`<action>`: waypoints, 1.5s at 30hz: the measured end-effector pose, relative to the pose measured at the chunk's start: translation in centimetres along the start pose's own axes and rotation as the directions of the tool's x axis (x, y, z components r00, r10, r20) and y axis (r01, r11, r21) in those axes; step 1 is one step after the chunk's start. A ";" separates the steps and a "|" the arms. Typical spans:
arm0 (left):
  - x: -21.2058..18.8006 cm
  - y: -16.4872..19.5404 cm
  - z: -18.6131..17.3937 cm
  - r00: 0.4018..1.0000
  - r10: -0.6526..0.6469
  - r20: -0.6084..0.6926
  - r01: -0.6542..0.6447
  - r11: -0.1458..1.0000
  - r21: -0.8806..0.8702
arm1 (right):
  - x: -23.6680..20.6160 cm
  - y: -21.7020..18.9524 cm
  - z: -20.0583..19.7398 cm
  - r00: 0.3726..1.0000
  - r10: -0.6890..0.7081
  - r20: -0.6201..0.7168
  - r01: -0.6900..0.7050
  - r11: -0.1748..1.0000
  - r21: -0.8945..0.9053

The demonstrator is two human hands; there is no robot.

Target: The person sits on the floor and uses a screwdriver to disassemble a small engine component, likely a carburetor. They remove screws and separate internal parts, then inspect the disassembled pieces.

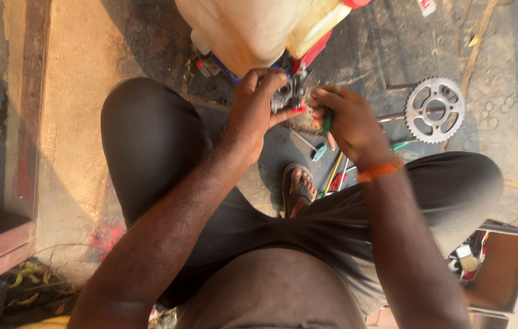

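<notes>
Carburetor-looking metal part [287, 95], small and grey, sits up between the knees, pinched in the left hand [257, 106], whose fingers wrap over its top and left side, so the left hand is on it while the right only comes up beside it. Just right of it, the right hand [347, 122] is closed around a green-handled tool [327, 123], handle running roughly up-down; can't see its tip. Which way the part points is hard to tell, too blurry, and a toothed sprocket [435, 109] lies on the ground further right.

A small grey metal engine part [287, 96] is held up above the floor. A green-handled screwdriver [327, 123] is clasped just beside it, pointing down.
</notes>
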State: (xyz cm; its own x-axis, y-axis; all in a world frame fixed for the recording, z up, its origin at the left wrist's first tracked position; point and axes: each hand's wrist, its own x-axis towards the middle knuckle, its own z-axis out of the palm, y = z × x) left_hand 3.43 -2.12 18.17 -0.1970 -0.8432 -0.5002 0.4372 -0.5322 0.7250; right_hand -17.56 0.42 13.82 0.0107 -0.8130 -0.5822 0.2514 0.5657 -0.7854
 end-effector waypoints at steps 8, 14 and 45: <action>-0.4 -0.1 -0.5 0.999 0.038 0.013 -0.038 0.999 0.021 | 9.4 15.3 4.6 0.995 -0.028 0.093 0.096 0.144 -0.985; -0.6 -1.1 -0.6 0.999 -0.032 0.007 0.031 0.991 0.131 | 7.9 17.8 7.8 0.998 0.005 0.067 0.065 0.169 -0.983; 0.0 -0.1 0.3 0.955 -0.286 0.072 0.286 0.958 0.011 | 2.9 -4.7 -0.2 0.969 -0.237 -0.074 0.184 0.887 -0.424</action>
State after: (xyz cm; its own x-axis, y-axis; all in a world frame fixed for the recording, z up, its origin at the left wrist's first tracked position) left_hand 3.13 -2.04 18.21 -0.3765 -0.6587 -0.6514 0.3532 -0.7521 0.5564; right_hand -18.94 -4.61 15.79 -0.1204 -0.9113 -0.3937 -0.1849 0.4102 -0.8930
